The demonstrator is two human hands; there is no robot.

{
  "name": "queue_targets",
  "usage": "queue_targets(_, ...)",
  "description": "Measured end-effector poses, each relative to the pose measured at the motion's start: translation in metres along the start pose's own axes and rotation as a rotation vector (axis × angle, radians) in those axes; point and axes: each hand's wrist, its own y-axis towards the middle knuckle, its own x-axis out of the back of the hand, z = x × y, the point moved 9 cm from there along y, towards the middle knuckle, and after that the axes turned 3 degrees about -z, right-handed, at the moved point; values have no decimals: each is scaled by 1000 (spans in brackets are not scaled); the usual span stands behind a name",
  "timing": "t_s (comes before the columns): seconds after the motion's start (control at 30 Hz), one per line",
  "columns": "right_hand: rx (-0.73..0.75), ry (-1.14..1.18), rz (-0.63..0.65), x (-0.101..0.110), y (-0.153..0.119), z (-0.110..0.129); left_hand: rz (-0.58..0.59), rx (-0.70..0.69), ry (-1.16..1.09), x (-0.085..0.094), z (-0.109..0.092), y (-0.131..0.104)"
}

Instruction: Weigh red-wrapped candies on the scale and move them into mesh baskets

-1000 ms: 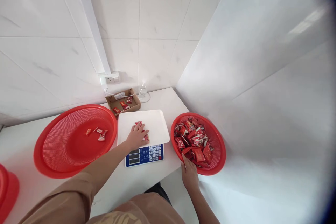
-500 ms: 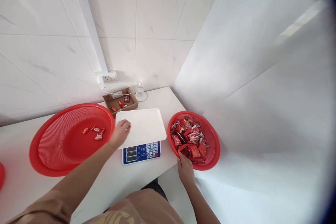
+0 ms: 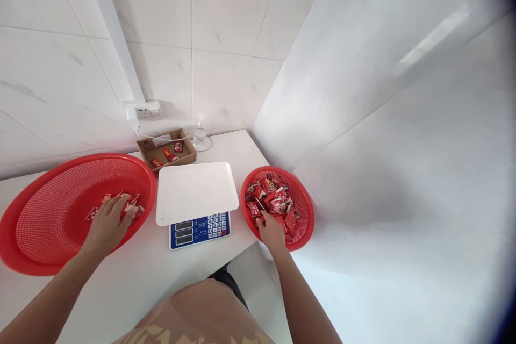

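The large red basket (image 3: pixel 44 220) stood at left with a few small wrapped packets (image 3: pixel 135 208) in it; the left hand (image 3: pixel 107 226) reached in over them, its fingers slightly apart. The small red basket (image 3: pixel 308 220) at right held a heap of red packets (image 3: pixel 278 201), and the right hand (image 3: pixel 271 232) lay over its near rim, fingertips at the heap. Whether either grip was closed on a packet could not be told. The cardboard box (image 3: pixel 187 158) on the far side held a few more packets, beside a clear glass vessel (image 3: pixel 200 133).

Between the baskets, the scale (image 3: pixel 197 191) had a bare white plate, with open surface (image 3: pixel 133 279) nearer the person. The small basket covered part of the surface's right edge. The left hand hid some packets, the large basket met the picture's left edge, and the displays were unreadable.
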Motion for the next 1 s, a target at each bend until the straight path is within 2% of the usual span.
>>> queue_targets(0.13,65,-31,-24,-14,25,9,120,-64,46,-35,-36,-11)
queue_targets(0.23,77,-83,-15,-26,35,4,176,-60,96,-51,-41,-21)
queue_targets(0.4,114,-52,-59,-21,35,-9,271,3,77,-54,-9,-40)
queue_targets(0.53,105,105,-106,-9,29,-19,350,15,48,-48,21,-55)
queue_targets(0.63,20,292,-138,-1,27,-32,398,7,27,-46,36,-62)
queue_targets(0.7,-53,383,-164,6,25,-41,391,19,31,-42,39,-62)
queue_targets(0.77,-87,434,-200,15,22,-45,332,28,13,-33,30,-57)
queue_targets(0.83,-102,471,-241,28,18,-44,251,41,-63,-21,10,-50)
queue_targets(0.9,-114,507,-288,43,12,-39,209,76,-207,-13,-19,-45)
queue_targets(1.0,-133,622,-344,60,4,-27,265,188,-515,-18,-71,-44)
